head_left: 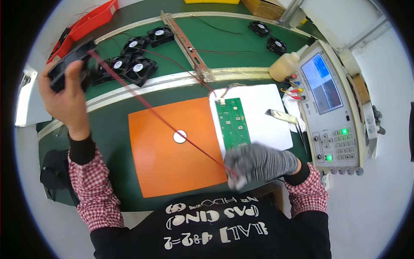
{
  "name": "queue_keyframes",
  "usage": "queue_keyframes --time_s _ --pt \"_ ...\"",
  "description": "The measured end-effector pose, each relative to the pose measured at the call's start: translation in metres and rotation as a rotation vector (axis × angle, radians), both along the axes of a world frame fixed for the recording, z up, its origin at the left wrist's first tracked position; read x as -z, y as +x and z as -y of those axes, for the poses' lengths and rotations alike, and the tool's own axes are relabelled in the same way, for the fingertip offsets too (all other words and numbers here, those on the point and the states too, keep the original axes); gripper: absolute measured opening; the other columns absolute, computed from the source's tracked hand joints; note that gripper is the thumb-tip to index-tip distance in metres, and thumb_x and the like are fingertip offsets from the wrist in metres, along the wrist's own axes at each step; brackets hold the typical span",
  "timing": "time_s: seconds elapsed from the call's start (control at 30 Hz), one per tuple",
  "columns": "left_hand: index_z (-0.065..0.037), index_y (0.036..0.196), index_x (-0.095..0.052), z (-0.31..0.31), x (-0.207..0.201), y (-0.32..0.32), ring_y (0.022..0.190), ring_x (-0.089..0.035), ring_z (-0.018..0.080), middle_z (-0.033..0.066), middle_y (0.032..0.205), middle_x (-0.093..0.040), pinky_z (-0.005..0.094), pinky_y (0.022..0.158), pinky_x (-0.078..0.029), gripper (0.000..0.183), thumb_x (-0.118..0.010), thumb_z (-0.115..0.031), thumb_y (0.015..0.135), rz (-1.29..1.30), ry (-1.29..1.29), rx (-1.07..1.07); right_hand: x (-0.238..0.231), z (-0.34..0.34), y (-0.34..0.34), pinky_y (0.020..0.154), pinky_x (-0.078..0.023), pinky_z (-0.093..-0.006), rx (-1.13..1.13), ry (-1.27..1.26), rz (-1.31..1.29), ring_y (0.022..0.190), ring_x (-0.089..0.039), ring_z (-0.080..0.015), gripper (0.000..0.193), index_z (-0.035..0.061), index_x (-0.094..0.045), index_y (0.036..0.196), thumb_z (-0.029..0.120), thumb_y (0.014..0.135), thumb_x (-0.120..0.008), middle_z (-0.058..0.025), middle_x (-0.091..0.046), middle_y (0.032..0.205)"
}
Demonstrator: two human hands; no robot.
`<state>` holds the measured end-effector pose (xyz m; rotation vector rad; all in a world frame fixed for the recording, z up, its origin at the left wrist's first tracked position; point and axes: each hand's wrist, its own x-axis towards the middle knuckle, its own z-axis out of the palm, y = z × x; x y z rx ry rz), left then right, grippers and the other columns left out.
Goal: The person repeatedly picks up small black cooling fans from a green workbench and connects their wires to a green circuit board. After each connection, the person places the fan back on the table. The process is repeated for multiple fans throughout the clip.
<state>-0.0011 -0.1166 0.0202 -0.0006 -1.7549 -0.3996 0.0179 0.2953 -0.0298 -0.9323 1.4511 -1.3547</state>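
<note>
At the far left my bare left hand (67,101) grips a black square cooling fan (71,64), raised and blurred. From the fan a red wire lead (153,111) runs taut over the orange sheet (168,164) to my right hand (265,164). The right hand wears a grey glove, and its fingers close on the lead's end, where a pale blurred tip shows. Just beyond that hand lies a green circuit board (233,121) on a white sheet (263,99). A red wire is plugged into the board's upper edge.
A test instrument (332,112) with a lit screen stands right, next to a yellowish bottle (283,67). A craft knife (281,115) and tweezers (300,134) lie near it. Several fans (140,70) sit behind the ledge, beside a metal rail (185,47). Red bins (92,21) stand far left.
</note>
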Motion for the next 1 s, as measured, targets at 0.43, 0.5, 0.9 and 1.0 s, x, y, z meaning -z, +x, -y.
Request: queue_keyframes --time_s 0.43,0.5,0.9,1.0 --pt "-0.002 0.125 -0.052 -0.115 0.072 0.048 0.109 -0.052 0.0324 0.0146 0.115 -0.052 0.0387 0.090 -0.044 0.064 -0.081 -0.026 0.075 1.008 0.076 0.800 0.047 -0.011 -0.047 0.077 -0.052 -0.0326 0.836 0.045 -0.630 0.082 -0.065 -0.0217 0.016 0.0011 -0.072 0.094 0.008 0.081 -0.076 -0.0091 -0.065 0.085" --pt "-0.002 0.130 -0.050 -0.120 0.064 0.049 0.114 -0.048 0.0355 0.0154 0.120 -0.051 0.0408 0.094 -0.042 0.079 -0.087 -0.029 0.065 0.999 -0.093 0.806 0.051 -0.013 -0.047 0.077 -0.052 -0.0328 0.808 0.034 -0.720 0.082 -0.065 -0.0218 0.017 0.0021 -0.072 0.095 0.007 0.080 -0.076 -0.0088 -0.066 0.086" --pt "0.000 0.134 -0.047 -0.133 0.073 0.057 0.114 -0.048 0.0358 0.0164 0.120 -0.052 0.0452 0.095 -0.039 0.100 -0.093 -0.032 0.052 0.993 -0.216 0.746 0.054 -0.011 -0.053 0.072 -0.054 -0.0341 0.687 -0.015 -1.041 0.078 -0.064 -0.0226 0.026 0.0131 -0.076 0.094 0.002 0.070 -0.077 -0.0046 -0.067 0.082" --pt "-0.001 0.133 -0.049 -0.132 0.065 0.059 0.109 -0.050 0.0354 0.0157 0.117 -0.054 0.0451 0.092 -0.040 0.097 -0.092 -0.033 0.052 0.911 -0.340 0.682 0.055 -0.011 -0.056 0.071 -0.054 -0.0349 0.661 -0.009 -1.057 0.078 -0.064 -0.0230 0.024 0.0149 -0.076 0.091 0.004 0.070 -0.078 -0.0040 -0.066 0.080"
